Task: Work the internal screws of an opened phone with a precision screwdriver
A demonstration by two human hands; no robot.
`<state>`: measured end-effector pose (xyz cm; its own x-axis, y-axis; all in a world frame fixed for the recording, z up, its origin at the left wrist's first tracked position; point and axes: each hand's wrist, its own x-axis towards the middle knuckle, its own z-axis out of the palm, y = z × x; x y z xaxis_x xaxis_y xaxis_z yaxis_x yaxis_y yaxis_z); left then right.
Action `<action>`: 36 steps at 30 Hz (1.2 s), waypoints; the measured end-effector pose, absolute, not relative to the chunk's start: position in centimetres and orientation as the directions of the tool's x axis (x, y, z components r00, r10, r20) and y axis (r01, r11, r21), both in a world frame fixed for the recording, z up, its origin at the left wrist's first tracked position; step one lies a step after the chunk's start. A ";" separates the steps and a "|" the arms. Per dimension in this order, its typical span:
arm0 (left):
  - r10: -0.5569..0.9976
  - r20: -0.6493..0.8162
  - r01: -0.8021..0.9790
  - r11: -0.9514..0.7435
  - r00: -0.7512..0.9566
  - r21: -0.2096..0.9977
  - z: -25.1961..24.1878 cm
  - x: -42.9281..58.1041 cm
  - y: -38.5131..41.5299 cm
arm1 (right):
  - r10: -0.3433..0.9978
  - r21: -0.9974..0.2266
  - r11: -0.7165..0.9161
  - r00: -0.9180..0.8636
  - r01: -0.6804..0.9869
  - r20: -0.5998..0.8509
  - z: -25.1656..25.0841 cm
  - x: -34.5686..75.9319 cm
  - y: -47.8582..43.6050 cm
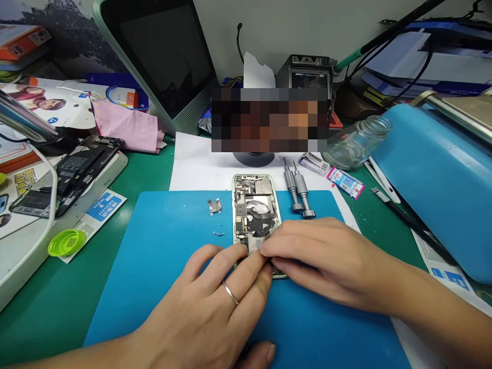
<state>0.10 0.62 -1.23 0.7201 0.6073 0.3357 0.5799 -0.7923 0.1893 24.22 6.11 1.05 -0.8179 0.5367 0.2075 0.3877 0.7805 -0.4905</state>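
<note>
An opened phone [241,207] lies on a blue mat [154,256], its circuit board and inner parts exposed. My left hand [215,302], with a ring on one finger, reaches over its lower left side. Those fingertips rest at the phone's lower part, and the thumb is apart from them. From the right, my right hand [330,256] bends over the phone's lower right, fingers drawn together close to the left fingertips. Whatever those fingers hold, if anything, is hidden. Left of the phone lie a small metal bracket [214,206] and tiny loose pieces [219,233].
Two grey screwdrivers [302,192] lie right of the phone. Behind them are a glass jar [357,141] and a blurred patch. A phone screen assembly [73,174] and a green cap [66,242] are at left. A blue case [442,189] and a black-handled brush [411,223] flank the right.
</note>
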 end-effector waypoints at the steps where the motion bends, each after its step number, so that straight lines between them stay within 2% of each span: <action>1: 0.603 0.339 0.577 -0.796 0.722 0.184 -1.2 0.1 0.7 | 0.539 -0.485 0.782 -0.816 0.392 0.209 1.0 24.2 6.1; 5: 0.581 0.331 0.559 -0.812 0.744 0.168 -1.0 0.0 0.8 | 0.541 -0.465 0.788 -0.814 0.403 0.210 1.0 24.2 6.1; 14: 0.557 0.333 0.548 -0.826 0.761 0.131 -0.7 -0.1 1.1 | 0.574 -0.497 0.737 -0.813 0.458 0.102 1.3 24.2 5.7; 20: 0.557 0.329 0.549 -0.826 0.763 0.126 -0.6 -0.1 1.1 | 0.607 -0.551 0.708 -0.780 0.442 0.153 1.2 24.3 6.0; 25: 0.578 0.308 0.565 -0.813 0.755 0.141 -0.6 -0.1 1.0 | 0.648 -0.535 0.689 -0.746 0.489 0.154 1.3 24.5 6.1; 36: 0.611 0.264 0.574 -0.791 0.746 0.212 -0.2 -0.1 0.8 | 0.653 -0.525 0.704 -0.727 0.478 0.213 1.5 24.4 6.1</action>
